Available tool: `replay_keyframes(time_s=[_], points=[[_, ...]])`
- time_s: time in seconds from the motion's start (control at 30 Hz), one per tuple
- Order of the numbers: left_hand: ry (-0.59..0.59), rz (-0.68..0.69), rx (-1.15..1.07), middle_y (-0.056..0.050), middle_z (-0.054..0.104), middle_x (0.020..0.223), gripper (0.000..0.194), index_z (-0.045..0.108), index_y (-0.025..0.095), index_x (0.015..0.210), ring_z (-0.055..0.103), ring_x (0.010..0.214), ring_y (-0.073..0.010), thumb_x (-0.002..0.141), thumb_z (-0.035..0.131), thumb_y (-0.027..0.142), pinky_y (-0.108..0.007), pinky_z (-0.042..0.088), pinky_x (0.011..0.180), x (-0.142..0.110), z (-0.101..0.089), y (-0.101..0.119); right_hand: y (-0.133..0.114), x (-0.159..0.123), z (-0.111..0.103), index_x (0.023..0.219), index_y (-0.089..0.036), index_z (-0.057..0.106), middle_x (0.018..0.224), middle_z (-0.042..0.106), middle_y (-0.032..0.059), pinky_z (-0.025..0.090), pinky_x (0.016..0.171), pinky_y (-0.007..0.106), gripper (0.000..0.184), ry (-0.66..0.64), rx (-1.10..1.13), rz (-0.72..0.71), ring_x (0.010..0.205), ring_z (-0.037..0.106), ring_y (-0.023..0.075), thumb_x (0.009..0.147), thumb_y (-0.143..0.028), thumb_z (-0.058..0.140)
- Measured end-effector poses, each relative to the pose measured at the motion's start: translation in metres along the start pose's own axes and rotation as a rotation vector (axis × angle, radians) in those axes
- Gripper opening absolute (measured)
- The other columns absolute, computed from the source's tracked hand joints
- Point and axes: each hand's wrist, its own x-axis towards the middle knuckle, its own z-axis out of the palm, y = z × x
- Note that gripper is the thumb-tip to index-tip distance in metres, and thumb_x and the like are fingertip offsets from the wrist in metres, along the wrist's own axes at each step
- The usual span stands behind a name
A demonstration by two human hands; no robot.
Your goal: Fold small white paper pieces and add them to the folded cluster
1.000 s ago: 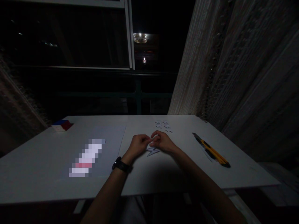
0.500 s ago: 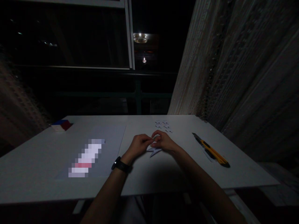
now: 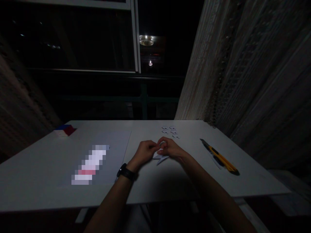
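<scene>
Over the middle of the white table, my left hand point(image 3: 146, 151) and my right hand point(image 3: 170, 148) meet with their fingers pinched together. A small piece of folded white paper point(image 3: 159, 158) is between them, its pointed ends sticking out below my right fingers. Both hands appear to grip its upper part, though the fingers hide the exact contact. Just beyond my hands lie several small white paper pieces point(image 3: 173, 132) with dark marks. A dark watch point(image 3: 125, 172) is on my left wrist.
A yellow and black utility knife point(image 3: 223, 161) lies on the right, beside a thin pale strip. To the left is a large white sheet point(image 3: 119, 147) with a pixelated item on it. A coloured cube point(image 3: 65, 130) sits at the far left of the table point(image 3: 31, 181). Curtains flank a dark window.
The fingers have shifted very slightly around the folded paper, and its points show a little lower. Everything else on the table stays where it was.
</scene>
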Motion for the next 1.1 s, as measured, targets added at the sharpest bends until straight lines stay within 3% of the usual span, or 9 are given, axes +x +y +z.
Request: replay_keyframes(time_s=[0.2, 0.37, 0.63, 1.1], points=[[-0.034, 0.022, -0.022, -0.004, 0.067, 0.075, 0.022, 0.07, 0.016, 0.077, 0.058, 0.067, -0.0146, 0.075, 0.055, 0.031, -0.024, 0.041, 0.063, -0.0007, 0.0002, 0.0004, 0.0034, 0.0018, -0.0018, 0.077, -0.018, 0.05, 0.046, 0.049, -0.0109, 0.035, 0.04, 0.019, 0.041, 0.01, -0.042, -0.01, 0.038, 0.045, 0.0064, 0.044, -0.015, 0.074], [-0.07, -0.014, 0.029, -0.001, 0.063, 0.063, 0.028, 0.069, 0.014, 0.076, 0.053, 0.059, -0.0127, 0.076, 0.051, 0.035, -0.023, 0.037, 0.055, -0.0012, -0.0007, 0.0002, 0.0026, 0.0014, -0.0026, 0.079, -0.018, 0.051, 0.047, 0.049, -0.0106, 0.033, 0.039, 0.018, 0.039, 0.015, -0.119, -0.018, 0.038, 0.046, 0.0066, 0.046, -0.014, 0.072], [-0.025, 0.064, 0.081, 0.0, 0.057, 0.06, 0.031, 0.063, 0.014, 0.07, 0.047, 0.057, -0.0108, 0.08, 0.046, 0.038, -0.021, 0.033, 0.052, -0.0014, -0.0024, 0.0004, 0.0001, 0.0017, -0.0005, 0.077, -0.017, 0.051, 0.047, 0.052, -0.0096, 0.033, 0.04, 0.018, 0.039, 0.056, -0.094, -0.062, 0.039, 0.045, 0.006, 0.046, -0.017, 0.073], [0.0, 0.035, 0.067, -0.002, 0.061, 0.065, 0.027, 0.064, 0.014, 0.071, 0.051, 0.06, -0.0129, 0.077, 0.049, 0.036, -0.023, 0.037, 0.056, -0.0003, -0.0018, 0.0011, 0.0062, 0.0056, -0.0002, 0.074, -0.017, 0.054, 0.044, 0.052, -0.0089, 0.037, 0.042, 0.02, 0.034, 0.131, -0.091, -0.107, 0.038, 0.047, 0.0075, 0.046, -0.018, 0.073]])
